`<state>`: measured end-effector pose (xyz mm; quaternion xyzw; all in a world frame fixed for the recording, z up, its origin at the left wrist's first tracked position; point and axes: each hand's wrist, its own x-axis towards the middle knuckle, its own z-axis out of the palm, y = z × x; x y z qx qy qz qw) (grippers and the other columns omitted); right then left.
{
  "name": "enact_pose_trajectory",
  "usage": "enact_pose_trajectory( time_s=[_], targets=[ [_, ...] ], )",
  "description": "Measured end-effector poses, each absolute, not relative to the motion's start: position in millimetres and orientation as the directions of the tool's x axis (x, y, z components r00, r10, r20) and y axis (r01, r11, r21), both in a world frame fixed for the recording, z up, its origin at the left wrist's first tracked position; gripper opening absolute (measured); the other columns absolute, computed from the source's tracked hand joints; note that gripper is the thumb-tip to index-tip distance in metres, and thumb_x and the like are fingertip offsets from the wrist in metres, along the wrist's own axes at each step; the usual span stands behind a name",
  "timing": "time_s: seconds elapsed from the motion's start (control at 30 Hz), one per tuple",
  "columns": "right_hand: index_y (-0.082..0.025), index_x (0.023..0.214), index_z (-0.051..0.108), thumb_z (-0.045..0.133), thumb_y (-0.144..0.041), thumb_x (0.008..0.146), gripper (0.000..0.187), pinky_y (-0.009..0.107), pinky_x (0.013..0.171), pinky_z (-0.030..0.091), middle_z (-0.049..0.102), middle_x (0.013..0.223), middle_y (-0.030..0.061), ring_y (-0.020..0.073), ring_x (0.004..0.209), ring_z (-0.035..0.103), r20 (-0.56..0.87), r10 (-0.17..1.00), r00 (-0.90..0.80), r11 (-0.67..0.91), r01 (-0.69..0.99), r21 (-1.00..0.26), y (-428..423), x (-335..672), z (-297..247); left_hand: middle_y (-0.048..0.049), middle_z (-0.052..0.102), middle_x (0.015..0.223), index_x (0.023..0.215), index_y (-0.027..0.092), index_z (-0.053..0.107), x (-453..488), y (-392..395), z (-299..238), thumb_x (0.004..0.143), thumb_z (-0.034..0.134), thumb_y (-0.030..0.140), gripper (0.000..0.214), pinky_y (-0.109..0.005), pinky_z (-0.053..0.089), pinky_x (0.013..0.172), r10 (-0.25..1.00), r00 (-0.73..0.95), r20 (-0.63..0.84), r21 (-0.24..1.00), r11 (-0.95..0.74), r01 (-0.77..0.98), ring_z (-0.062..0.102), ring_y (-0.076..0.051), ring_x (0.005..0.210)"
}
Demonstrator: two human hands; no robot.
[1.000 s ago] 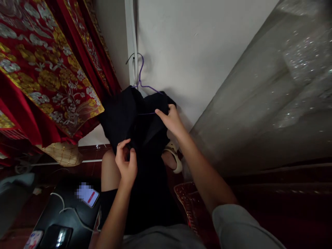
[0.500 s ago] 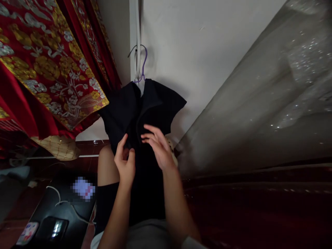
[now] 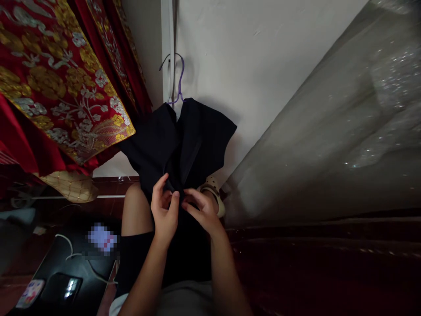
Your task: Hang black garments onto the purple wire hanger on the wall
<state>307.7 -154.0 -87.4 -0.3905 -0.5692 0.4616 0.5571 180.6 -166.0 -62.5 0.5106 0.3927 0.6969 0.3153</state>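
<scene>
Right hand (image 3: 202, 210) has dropped from the shoulder of the black garment (image 3: 194, 136), where it was 1 second back, down to the front, and now sits just beside the left hand (image 3: 166, 213). That right shoulder is pulled over the hanger now, with no purple wire showing below the neck.

Biggest thing in view is the silvery glitter fabric (image 3: 329, 131) filling the whole right side. Next is the red and gold brocade cloth (image 3: 49, 79) hanging at upper left, then the plain white wall (image 3: 246, 52) between those 2.

The black garment hangs dead centre against that wall. Both hands are at its front opening, low down. The left pinches the cloth between thumb and forefinger. The right has its fingers curled in, nipping the opposite edge, and the fingertips of the 2 hands almost touch. It's too dark to tell what's between them, could be a button.

The purple wire hanger (image 3: 180, 83) hooks on by the white strip on the wall, and I can't see onto what. A phone (image 3: 101, 239) lies on a black case at lower left.

What worries me is that thin hook. Any downward tug at the front could pop it off, or drag a shoulder off the wire.
</scene>
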Motion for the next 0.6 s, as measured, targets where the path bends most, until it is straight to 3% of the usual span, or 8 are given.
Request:
enact_pose_trajectory(
  time_s=[0.17, 0.37, 0.47, 0.6],
  targets=[
    [-0.025, 0.087, 0.075, 0.073, -0.036, 0.088, 0.011, 0.032, 0.075, 0.055, 0.07, 0.091, 0.0049, 0.0193, 0.084, 0.067, 0.355, 0.935, -0.004, 0.355, -0.021, -0.935, -149.6, 305.2, -91.1, -0.011, 0.055, 0.151, 0.14, 0.031, 0.058, 178.6, -163.9, -60.9, 0.095, 0.073, 0.031, 0.047, -0.026, 0.06, 0.09, 0.829, -0.298, 0.474, 0.855, -0.514, -0.067, 0.071, -0.017, 0.104],
    [-0.024, 0.085, 0.071, 0.068, -0.038, 0.092, 0.016, 0.032, 0.079, 0.053, 0.07, 0.09, 0.005, 0.0204, 0.088, 0.066, 0.332, 0.943, 0.001, 0.332, -0.01, -0.943, -150.0, 306.5, -91.6, -0.0132, 0.045, 0.161, 0.13, 0.028, 0.06, 180.1, -158.2, -65.9, 0.093, 0.075, 0.031, 0.04, -0.037, 0.061, 0.1, 0.884, -0.15, 0.442, 0.872, -0.463, -0.156, 0.072, -0.022, 0.112],
    [-0.023, 0.085, 0.07, 0.07, -0.04, 0.089, 0.017, 0.031, 0.075, 0.053, 0.07, 0.084, 0.0036, 0.0194, 0.081, 0.066, 0.258, 0.965, 0.045, 0.26, -0.032, -0.965, -149.8, 306.3, -95.8, -0.0131, 0.053, 0.152, 0.123, 0.024, 0.064, 184.3, -158.5, -71.7, 0.091, 0.074, 0.023, 0.034, -0.039, 0.055, 0.108, 0.889, -0.144, 0.435, 0.881, -0.454, -0.137, 0.066, -0.024, 0.123],
    [-0.023, 0.085, 0.07, 0.072, -0.04, 0.085, 0.017, 0.031, 0.072, 0.054, 0.072, 0.083, 0.0032, 0.0191, 0.077, 0.066, 0.222, 0.967, 0.121, 0.23, -0.055, -0.972, -148.6, 306.3, -97.3, -0.0104, 0.064, 0.125, 0.111, 0.02, 0.068, 186.3, -160.9, -81.7, 0.085, 0.064, 0.009, 0.029, -0.04, 0.049, 0.109, 0.864, -0.223, 0.452, 0.89, -0.452, 0.051, 0.06, -0.025, 0.126]
  ],
)
